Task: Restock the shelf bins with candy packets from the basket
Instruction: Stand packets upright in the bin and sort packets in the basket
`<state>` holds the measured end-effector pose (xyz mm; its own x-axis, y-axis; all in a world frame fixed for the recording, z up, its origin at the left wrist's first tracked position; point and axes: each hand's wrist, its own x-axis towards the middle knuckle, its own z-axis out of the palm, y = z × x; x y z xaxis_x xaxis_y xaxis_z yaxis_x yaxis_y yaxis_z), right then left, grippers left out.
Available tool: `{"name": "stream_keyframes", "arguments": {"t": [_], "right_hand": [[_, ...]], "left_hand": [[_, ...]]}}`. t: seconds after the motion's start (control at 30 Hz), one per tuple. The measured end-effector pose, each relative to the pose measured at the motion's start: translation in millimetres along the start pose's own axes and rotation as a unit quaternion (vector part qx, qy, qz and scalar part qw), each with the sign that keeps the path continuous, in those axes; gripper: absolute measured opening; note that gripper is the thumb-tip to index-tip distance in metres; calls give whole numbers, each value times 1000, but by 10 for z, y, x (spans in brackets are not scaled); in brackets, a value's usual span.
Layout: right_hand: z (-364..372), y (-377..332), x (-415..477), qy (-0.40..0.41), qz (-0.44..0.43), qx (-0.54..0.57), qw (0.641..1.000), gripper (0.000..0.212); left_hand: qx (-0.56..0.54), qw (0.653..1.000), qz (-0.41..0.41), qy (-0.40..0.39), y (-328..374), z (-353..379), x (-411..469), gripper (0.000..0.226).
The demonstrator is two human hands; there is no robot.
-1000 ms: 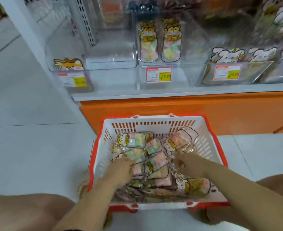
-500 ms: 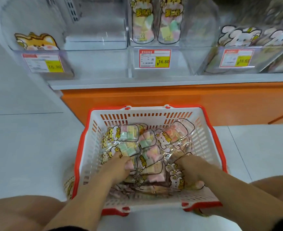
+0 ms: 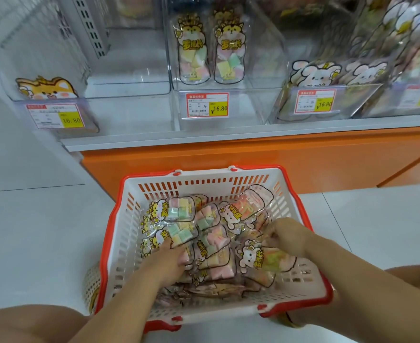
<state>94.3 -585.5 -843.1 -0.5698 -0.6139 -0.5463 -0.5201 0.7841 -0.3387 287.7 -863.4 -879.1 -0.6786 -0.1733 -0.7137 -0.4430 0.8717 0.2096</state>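
A white basket with a red rim [image 3: 241, 178] sits on the floor in front of me, holding several clear candy packets [image 3: 204, 243] with pastel cubes and cartoon labels. My left hand [image 3: 170, 256] is down among the packets on the left side, fingers curled round one. My right hand [image 3: 284, 235] is on the right side of the pile, fingers curled into packet wrapping. On the shelf above, a clear middle bin [image 3: 219, 105] holds two upright packets [image 3: 211, 50]. The clear bin to its left [image 3: 55, 115] looks nearly empty.
An orange shelf base [image 3: 253, 154] stands right behind the basket. Bins at the right [image 3: 340, 95] hold other cartoon packets. Price tags front each bin. White tiled floor [image 3: 31, 231] spreads to the left. My knees frame the bottom corners.
The view has tilted up slightly toward the shelf. My right hand has shifted up and right in the basket; my left hand stays buried among the packets.
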Motion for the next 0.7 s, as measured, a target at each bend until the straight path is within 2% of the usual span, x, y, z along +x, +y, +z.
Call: {"name": "stream_keyframes", "arguments": {"t": [0.1,0.17,0.23,0.27,0.37,0.47,0.53,0.57,0.63,0.7], "right_hand": [[-102,-64,-74,45,1,42,998,24],[-222,-182,-138,90,-12,75,993,22],[-335,-326,-215,125,-22,129,983,19],[-372,-377,-236,135,-26,156,978,26],[-456,-539,-304,130,-24,274,953,35],[-471,-752,-361,114,-20,418,901,29],[-465,-844,-374,103,-28,462,880,34],[-464,-858,-380,96,-27,474,875,38],[-397,-745,-336,77,-3,465,882,41],[-258,-549,-274,54,29,342,938,36]], "left_hand": [[1,1000,-5,18,66,-54,-77,58],[-19,998,8,57,153,-118,-125,52],[-93,990,44,97,297,-220,-171,50],[-157,980,63,104,391,-286,-203,50],[-368,920,108,79,701,-507,-389,55],[-547,829,113,21,848,-551,-456,51],[-617,780,105,15,850,-533,-444,45],[-624,775,98,26,830,-521,-423,46],[-600,794,72,63,778,-528,-424,37],[-578,809,41,97,688,-503,-389,28]]}}
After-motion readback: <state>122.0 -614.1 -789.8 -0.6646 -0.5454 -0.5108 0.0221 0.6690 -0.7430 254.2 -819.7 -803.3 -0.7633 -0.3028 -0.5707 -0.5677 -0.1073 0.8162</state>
